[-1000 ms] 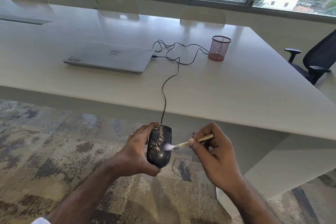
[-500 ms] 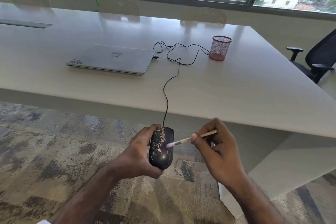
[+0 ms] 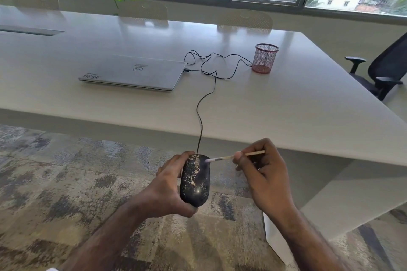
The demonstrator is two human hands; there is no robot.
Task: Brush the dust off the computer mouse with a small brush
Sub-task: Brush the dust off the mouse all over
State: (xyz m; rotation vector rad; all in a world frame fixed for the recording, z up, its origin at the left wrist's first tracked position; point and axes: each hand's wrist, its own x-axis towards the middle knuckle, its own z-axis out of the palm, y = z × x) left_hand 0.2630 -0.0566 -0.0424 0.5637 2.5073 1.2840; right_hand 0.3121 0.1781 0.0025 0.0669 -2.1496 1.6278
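A black computer mouse (image 3: 195, 180), speckled with pale dust, hangs in front of the table edge over the carpet. My left hand (image 3: 169, 187) grips it from the left side and below. My right hand (image 3: 262, 174) pinches a small brush (image 3: 222, 158) with a thin wooden handle. Its pale bristle tip touches the upper right part of the mouse, near the buttons. The mouse's black cable (image 3: 200, 116) runs up over the table edge to a closed silver laptop (image 3: 134, 72).
The large white table (image 3: 286, 103) fills the middle of the view. A red mesh pen cup (image 3: 265, 58) stands beside the cable loops. A black office chair (image 3: 383, 72) sits at the right. Patterned carpet (image 3: 66, 182) lies below my hands.
The brush tip has travelled up the mouse from its middle right toward the front right. Both hands have risen slightly in view.
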